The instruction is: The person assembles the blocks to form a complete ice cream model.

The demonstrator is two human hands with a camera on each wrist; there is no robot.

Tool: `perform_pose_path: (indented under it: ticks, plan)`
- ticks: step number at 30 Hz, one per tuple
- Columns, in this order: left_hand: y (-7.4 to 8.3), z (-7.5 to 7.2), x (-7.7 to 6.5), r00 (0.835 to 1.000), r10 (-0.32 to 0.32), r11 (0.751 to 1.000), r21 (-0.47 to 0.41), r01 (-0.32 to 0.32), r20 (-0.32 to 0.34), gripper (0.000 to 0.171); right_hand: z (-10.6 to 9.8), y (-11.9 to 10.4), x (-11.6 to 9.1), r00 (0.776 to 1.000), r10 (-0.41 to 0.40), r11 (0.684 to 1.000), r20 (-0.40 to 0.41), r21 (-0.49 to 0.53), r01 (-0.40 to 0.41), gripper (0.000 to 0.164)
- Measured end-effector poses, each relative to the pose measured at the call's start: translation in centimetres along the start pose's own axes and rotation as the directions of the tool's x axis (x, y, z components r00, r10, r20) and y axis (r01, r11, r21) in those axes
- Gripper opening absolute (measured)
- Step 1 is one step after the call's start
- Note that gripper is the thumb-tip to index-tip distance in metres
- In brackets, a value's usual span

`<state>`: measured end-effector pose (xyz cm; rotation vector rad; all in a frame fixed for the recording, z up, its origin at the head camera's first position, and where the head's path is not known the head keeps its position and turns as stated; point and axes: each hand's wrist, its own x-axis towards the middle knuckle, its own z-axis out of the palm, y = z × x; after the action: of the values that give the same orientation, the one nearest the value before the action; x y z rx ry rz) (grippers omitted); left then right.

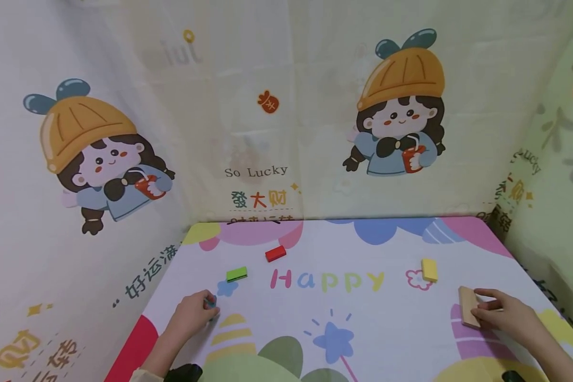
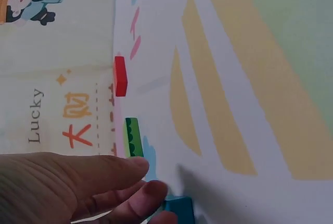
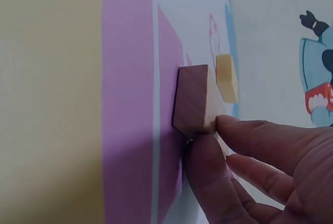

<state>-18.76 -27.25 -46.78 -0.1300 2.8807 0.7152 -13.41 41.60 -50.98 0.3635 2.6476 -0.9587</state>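
At the left of the table, my left hand (image 1: pixel 194 314) holds a small blue block (image 2: pixel 180 210) by its fingertips. The fingers hide most of that block in the head view. Just beyond this hand lies a green block (image 1: pixel 236 274), with a dark scalloped pattern on its side in the left wrist view. Over on the right, my right hand (image 1: pixel 508 314) pinches a plain wooden block (image 3: pixel 192 99) between thumb and index finger. This longer block lies close over the purple print. A yellow block (image 1: pixel 429 270) lies farther back, apart from the hand.
A red block (image 1: pixel 275 253) lies toward the back left of the table (image 1: pixel 382 329). The tabletop cover has printed shapes and the word "Happy". Printed cloth walls (image 1: pixel 315 116) stand behind and along both sides.
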Motion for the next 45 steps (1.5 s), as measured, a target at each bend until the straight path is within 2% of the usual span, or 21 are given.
perform_pose_path:
  ticks: [6, 9, 12, 20, 29, 37, 45]
  plan:
    - [-0.9, -0.7, 0.3, 0.999, -0.022, 0.998, 0.059, 0.025, -0.041, 0.018, 1.4, -2.0, -0.5, 0.999, -0.042, 0.999, -0.009, -0.009, 0.042, 0.091]
    - [-1.6, -1.6, 0.4, 0.996, -0.081, 0.992, 0.089, 0.085, -0.042, 0.023, 2.0, -2.8, -0.8, 0.997, -0.076, 0.997, -0.017, -0.012, 0.076, 0.087]
    - [-2.2, -2.0, 0.3, 0.992, -0.121, 0.986, 0.112, 0.123, -0.024, 0.027, 2.7, -3.6, -1.1, 0.996, -0.093, 0.995, -0.009, 0.031, 0.093, 0.083]
    - [-3.0, -1.5, 0.4, 0.987, -0.159, 0.987, 0.044, 0.157, 0.023, 0.020, 4.8, -5.6, -1.6, 0.993, -0.119, 0.985, 0.000, 0.130, 0.118, 0.072]
    - [-2.6, -1.0, 0.8, 0.981, -0.158, 0.987, 0.000, 0.159, 0.111, 0.024, 6.6, -6.8, -2.7, 0.987, -0.160, 0.979, -0.012, 0.125, 0.160, 0.066]
    - [-1.6, -0.1, 0.9, 0.990, -0.110, 0.994, 0.008, 0.110, 0.092, 0.026, 8.6, -8.3, -3.5, 0.986, -0.165, 0.959, 0.011, 0.234, 0.158, 0.062]
    - [-0.5, 0.4, 1.0, 0.995, -0.056, 0.998, 0.041, 0.053, 0.080, 0.025, 10.7, -10.1, -4.2, 0.974, -0.225, 0.932, 0.001, 0.293, 0.215, 0.061]
